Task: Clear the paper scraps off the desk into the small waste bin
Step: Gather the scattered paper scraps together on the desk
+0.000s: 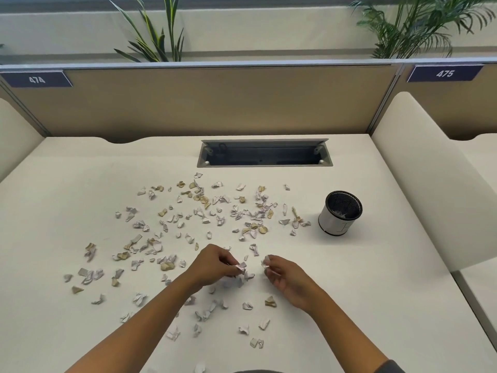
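Your counter [349, 292] looks smooth and matt, an off-white laminate. The paper scraps [204, 211] on it are crumpled and dull, some white, some tan. The small waste bin [339, 214] has a black mesh wall inside and a smooth white band outside. The cable tray [265, 153] looks like matt grey metal.

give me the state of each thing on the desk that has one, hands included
left hand: closed, pinching white scraps
right hand: closed, pinching a white scrap
paper scraps: mostly still scattered across the desk
waste bin: upright, a few scraps inside, far from full
cable hatch: lid open
desk: littered, not yet cleared
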`<state>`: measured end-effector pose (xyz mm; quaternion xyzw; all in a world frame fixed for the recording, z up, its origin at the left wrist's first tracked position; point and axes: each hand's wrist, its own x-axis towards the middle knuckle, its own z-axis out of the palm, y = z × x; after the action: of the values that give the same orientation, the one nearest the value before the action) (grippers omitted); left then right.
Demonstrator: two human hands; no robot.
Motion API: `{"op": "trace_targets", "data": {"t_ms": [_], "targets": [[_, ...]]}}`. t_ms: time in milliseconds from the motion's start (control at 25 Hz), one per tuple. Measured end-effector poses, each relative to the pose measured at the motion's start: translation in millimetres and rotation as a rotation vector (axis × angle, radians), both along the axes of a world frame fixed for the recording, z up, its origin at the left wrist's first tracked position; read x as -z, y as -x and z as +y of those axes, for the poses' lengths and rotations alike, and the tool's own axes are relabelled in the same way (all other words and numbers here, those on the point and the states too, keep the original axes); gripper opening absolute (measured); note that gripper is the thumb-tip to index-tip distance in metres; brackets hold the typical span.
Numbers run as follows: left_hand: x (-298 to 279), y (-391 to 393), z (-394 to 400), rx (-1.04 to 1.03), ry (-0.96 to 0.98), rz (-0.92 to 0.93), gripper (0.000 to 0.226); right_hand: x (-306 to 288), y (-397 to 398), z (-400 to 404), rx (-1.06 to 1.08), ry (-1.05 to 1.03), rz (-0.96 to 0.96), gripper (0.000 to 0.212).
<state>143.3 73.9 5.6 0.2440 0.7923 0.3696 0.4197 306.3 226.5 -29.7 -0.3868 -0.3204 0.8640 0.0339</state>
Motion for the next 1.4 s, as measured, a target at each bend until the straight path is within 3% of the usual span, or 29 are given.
{"op": "trace_targets", "data": {"t_ms": [120,240,440,600,840,960,1400], "targets": [[-14.9,-10.6,12.8,0.052,-0.027,-0.002,0.007,-4.5,3.1,-5.6,0.112,0.372,0.062,0.006],[-28.1,-22.9,27.6,0.110,-0.043,0.056,0.005,-7.1,5.8,-10.8,0.134,0.481,0.110,0.009],[-40.1,-41.4,50.3,0.205,-0.058,0.170,0.004,-7.9,10.0,-12.3,0.157,0.381,0.044,0.017],[-43.9,-51.3,60.9,0.251,-0.059,0.244,0.007,-9.3,8.5,-9.2,0.168,0.400,0.097,0.025],[-41.1,-43.0,65.5,0.162,-0.057,0.197,0.016,-17.5,7.5,-6.5,0.300,0.455,0.110,0.024],[-27.6,-35.5,60.9,0.096,-0.027,0.284,0.016,-20.4,7.1,-3.7,0.367,0.488,0.063,0.024],[25.6,-17.8,37.8,0.259,0.160,0.378,0.058,-84.0,-8.0,94.2,0.653,0.232,0.233,0.025]]}}
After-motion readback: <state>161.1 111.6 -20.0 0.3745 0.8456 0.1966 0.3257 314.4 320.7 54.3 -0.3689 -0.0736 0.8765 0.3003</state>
